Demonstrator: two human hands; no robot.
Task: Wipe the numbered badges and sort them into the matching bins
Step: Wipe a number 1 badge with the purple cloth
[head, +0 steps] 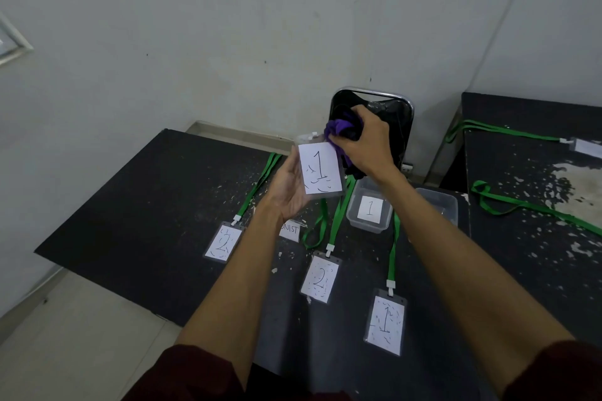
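Left hand (288, 192) holds badge 1 (321, 169); right hand (365, 143) grips purple cloth (338, 128), touching its top-right corner.

Bin marked 1 (369, 209): clear, set on black table (146, 205). Above bin, leftward: held badge 1 (321, 169), smudged, gripped by left hand (289, 194); purple cloth (338, 128) pressed on its top corner by right hand (366, 145). Left of bin: badge 2 (222, 242). Nearer than bin: second badge 2 (320, 278), loose badge 1 (386, 324).
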